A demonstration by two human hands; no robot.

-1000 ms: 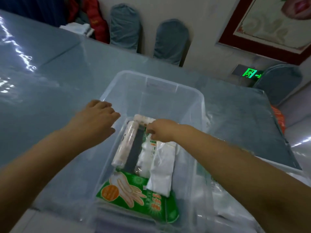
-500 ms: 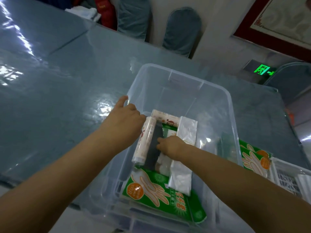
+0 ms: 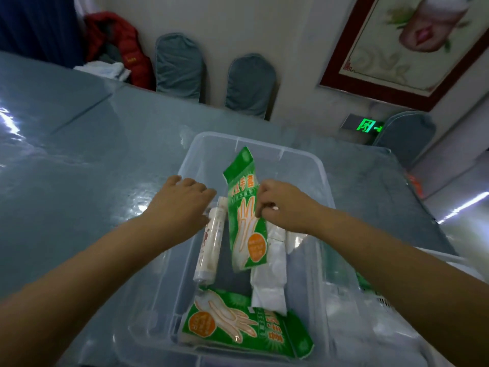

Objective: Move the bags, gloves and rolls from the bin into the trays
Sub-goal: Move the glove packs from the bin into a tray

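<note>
A clear plastic bin point(image 3: 321, 165) stands on the table in front of me. My right hand point(image 3: 277, 205) pinches a green glove packet point(image 3: 244, 218) by its edge and holds it upright above the bin's contents. My left hand point(image 3: 182, 200) rests on the bin's left rim with fingers curled over it. Inside lie a white roll point(image 3: 210, 245) along the left, a white bag pack point(image 3: 271, 276) to its right, and a second green glove packet point(image 3: 238, 324) flat at the near end.
A white tray point(image 3: 383, 300) with something green in it shows through the bin's right wall. The grey-blue table point(image 3: 79, 168) stretches left and far. Two covered chairs point(image 3: 180, 67) stand against the far wall.
My right hand has lifted a green glove packet out from among the bin's items and raised it upright. My left hand stays at the bin's left rim.
</note>
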